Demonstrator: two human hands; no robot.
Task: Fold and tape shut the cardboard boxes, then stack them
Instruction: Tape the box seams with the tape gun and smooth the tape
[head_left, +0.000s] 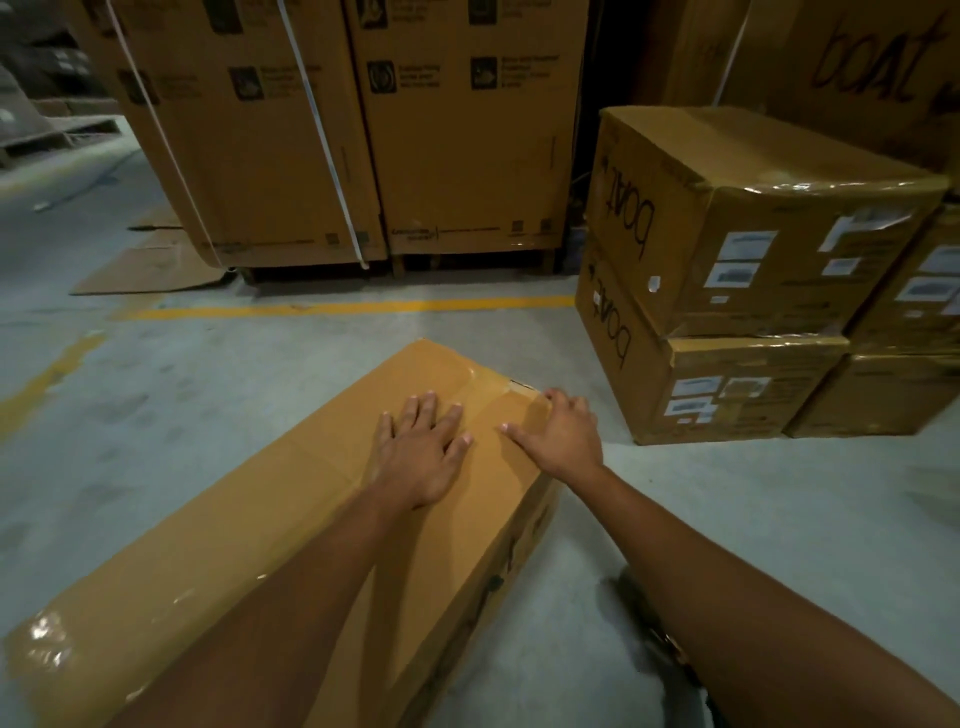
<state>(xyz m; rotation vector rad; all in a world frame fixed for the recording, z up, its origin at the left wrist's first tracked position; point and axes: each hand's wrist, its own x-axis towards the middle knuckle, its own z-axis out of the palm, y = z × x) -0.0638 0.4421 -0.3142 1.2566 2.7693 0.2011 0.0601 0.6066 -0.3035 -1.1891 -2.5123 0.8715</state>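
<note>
1. The bare left forearm (311, 561) and the bare right forearm (727, 561) are uncovered along all that shows of them, from the wrists to the lower edge of the view.
2. The bare left hand (421, 452) has a broad back and five fingers (427, 410) with short-cut nails.
3. The bare right hand (561, 436) shows its knuckles and a thumb with a short nail. Its other fingertips are hidden from where I stand.
4. Both forearms look long and lean, smooth-skinned, with the wrist bones faintly marked.
5. Under the right forearm lies a blurred dark grey shape (652, 623) with a brownish patch. Whether it is clothing or footwear, I cannot tell.
</note>
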